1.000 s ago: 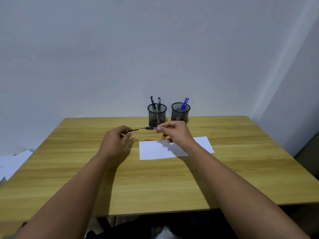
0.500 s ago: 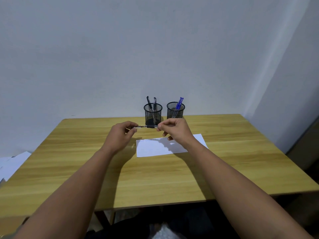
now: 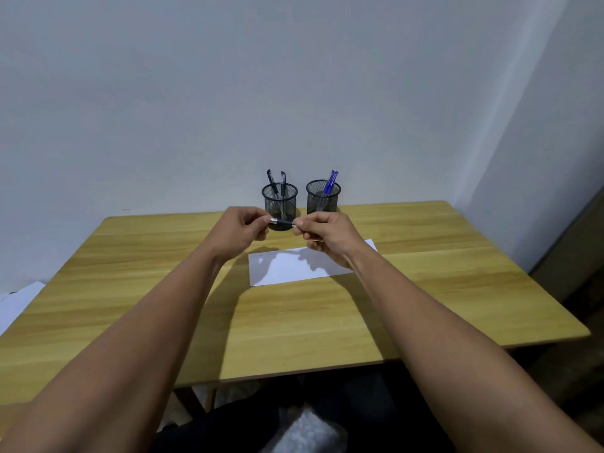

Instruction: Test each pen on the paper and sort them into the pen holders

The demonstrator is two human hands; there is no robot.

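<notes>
Two mesh pen holders stand at the counter's point(image 3: 425, 289) far edge: the left holder point(image 3: 279, 200) has two black pens, the right holder point(image 3: 323, 196) two blue pens. One black pen point(image 3: 283, 223) is pinched level in front of the left holder, left hand point(image 3: 242, 231) and right hand point(image 3: 327, 237) gripping its ends. One paper point(image 3: 294, 268) lies beneath them.

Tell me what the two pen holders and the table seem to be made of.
Left pen holder and right pen holder: black wire mesh, likely metal, matte; pens show through the walls. Table: light wood-grain top, smooth, slightly glossy; the thin edge suggests laminate or veneer, though solid wood cannot be ruled out.
</notes>
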